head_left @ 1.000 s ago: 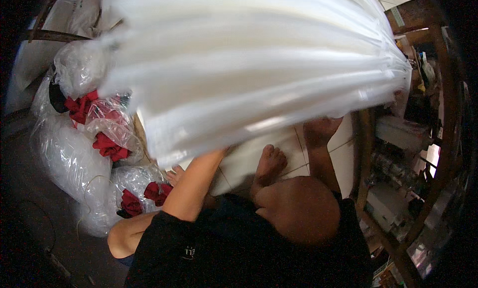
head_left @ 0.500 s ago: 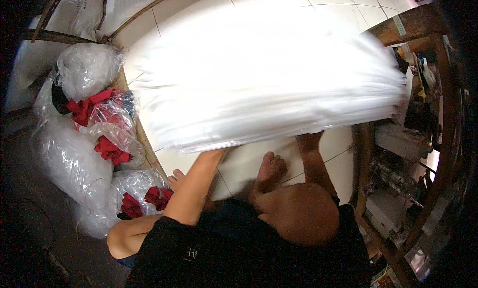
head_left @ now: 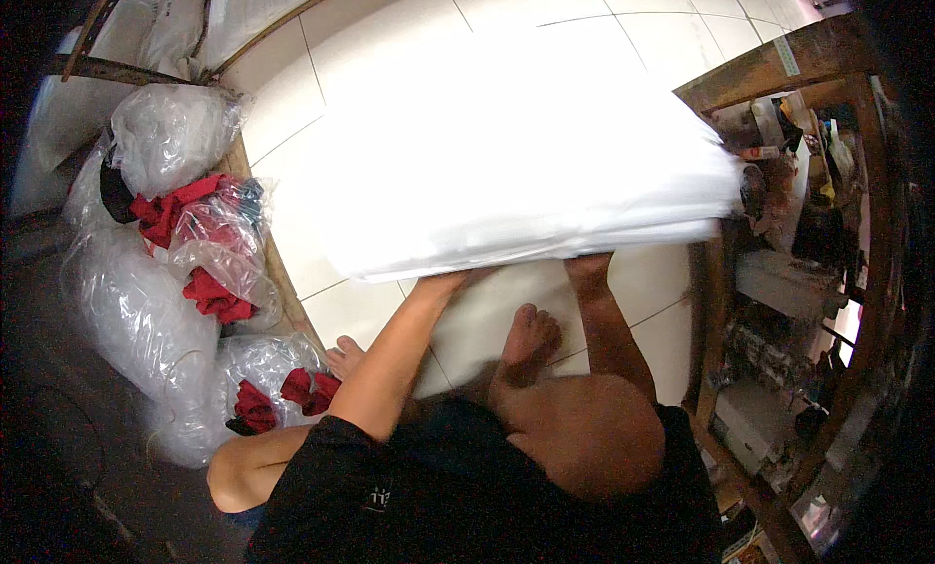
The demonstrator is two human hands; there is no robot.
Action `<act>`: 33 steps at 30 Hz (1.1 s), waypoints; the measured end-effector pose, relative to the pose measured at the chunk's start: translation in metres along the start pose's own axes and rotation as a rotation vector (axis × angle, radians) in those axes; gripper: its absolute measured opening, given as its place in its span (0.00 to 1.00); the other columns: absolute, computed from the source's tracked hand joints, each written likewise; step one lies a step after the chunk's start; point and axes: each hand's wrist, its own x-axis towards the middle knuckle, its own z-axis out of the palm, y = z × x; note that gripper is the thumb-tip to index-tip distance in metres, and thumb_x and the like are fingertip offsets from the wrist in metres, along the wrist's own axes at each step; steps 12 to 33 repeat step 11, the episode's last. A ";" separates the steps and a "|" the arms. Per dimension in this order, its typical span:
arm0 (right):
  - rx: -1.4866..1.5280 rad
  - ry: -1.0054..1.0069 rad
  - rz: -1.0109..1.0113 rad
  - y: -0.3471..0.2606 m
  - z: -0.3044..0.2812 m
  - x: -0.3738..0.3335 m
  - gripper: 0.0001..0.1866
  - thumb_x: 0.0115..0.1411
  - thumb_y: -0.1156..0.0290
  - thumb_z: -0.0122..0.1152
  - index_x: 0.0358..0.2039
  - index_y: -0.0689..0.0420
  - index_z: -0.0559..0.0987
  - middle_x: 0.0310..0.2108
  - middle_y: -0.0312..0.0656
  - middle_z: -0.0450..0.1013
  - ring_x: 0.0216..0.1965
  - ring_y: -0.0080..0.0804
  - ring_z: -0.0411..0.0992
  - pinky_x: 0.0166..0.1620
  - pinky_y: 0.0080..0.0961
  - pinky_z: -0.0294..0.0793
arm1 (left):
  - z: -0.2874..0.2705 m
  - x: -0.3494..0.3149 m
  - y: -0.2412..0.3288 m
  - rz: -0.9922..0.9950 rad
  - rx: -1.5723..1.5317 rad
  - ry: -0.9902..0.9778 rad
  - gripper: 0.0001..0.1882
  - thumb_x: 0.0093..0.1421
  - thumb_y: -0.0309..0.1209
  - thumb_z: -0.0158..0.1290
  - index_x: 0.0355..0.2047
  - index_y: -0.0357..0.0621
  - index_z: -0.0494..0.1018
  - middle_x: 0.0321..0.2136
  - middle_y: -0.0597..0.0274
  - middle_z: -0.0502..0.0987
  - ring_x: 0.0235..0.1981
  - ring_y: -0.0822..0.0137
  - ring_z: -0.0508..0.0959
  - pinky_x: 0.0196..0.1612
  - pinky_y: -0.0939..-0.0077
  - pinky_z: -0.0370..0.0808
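A broad white stack of thin layered sheets spans the middle of the head view in front of me, its top washed out by glare. Whether it is cloth or plastic I cannot tell. Its near edge shows several layers, blurred by motion at the right end. My left hand holds that edge left of centre, fingers tucked out of sight beneath it. A short way to the right, my right hand grips the same edge, its fingers hidden too.
Clear plastic bags with red cloth pieces inside lie along the left. A wooden frame with cluttered shelves stands at the right. My bare foot rests on the pale tiled floor below the stack.
The stack has drawn in at both ends, its fanned layers now closer together. Its near edge has shifted slightly away from me, and my right hand has moved a little left.
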 end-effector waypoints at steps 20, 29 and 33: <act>-0.905 -0.316 0.124 -0.195 0.137 0.074 0.23 0.55 0.66 0.70 0.49 0.64 0.78 0.42 0.46 0.80 0.43 0.35 0.77 0.51 0.32 0.73 | -0.086 0.040 0.093 -0.180 -0.548 0.154 0.23 0.62 0.35 0.56 0.57 0.47 0.71 0.55 0.48 0.73 0.50 0.49 0.75 0.59 0.58 0.67; -0.905 -0.316 0.124 -0.195 0.137 0.074 0.23 0.55 0.66 0.70 0.49 0.64 0.78 0.42 0.46 0.80 0.43 0.35 0.77 0.51 0.32 0.73 | -0.086 0.040 0.093 -0.180 -0.548 0.154 0.23 0.62 0.35 0.56 0.57 0.47 0.71 0.55 0.48 0.73 0.50 0.49 0.75 0.59 0.58 0.67; -0.905 -0.316 0.124 -0.195 0.137 0.074 0.23 0.55 0.66 0.70 0.49 0.64 0.78 0.42 0.46 0.80 0.43 0.35 0.77 0.51 0.32 0.73 | -0.086 0.040 0.093 -0.180 -0.548 0.154 0.23 0.62 0.35 0.56 0.57 0.47 0.71 0.55 0.48 0.73 0.50 0.49 0.75 0.59 0.58 0.67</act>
